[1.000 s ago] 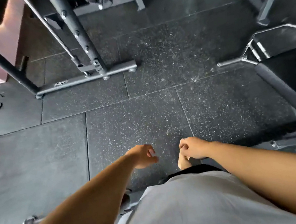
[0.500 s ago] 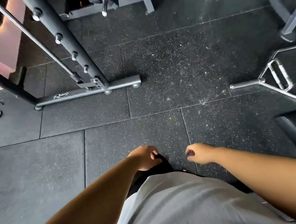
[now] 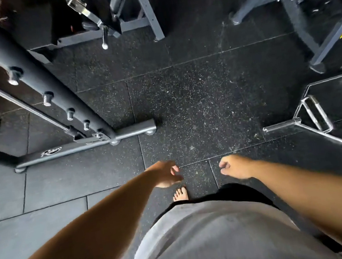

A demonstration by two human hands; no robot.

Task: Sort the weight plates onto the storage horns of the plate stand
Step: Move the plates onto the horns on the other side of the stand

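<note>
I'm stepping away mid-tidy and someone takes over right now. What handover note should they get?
Left hand: loosely curled, holds nothing. Right hand: the same. Both hang in front of the body.
Things: no weight plate in view. A rack upright with short pegs stands left; a hex bar lies on the floor right. Whether the upright is the plate stand, I cannot tell.
Done: not shown here.
Left: find the plates, load them on the horns.

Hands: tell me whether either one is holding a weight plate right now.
No: the left hand and the right hand both hang loosely curled over the rubber floor, holding nothing.
</note>
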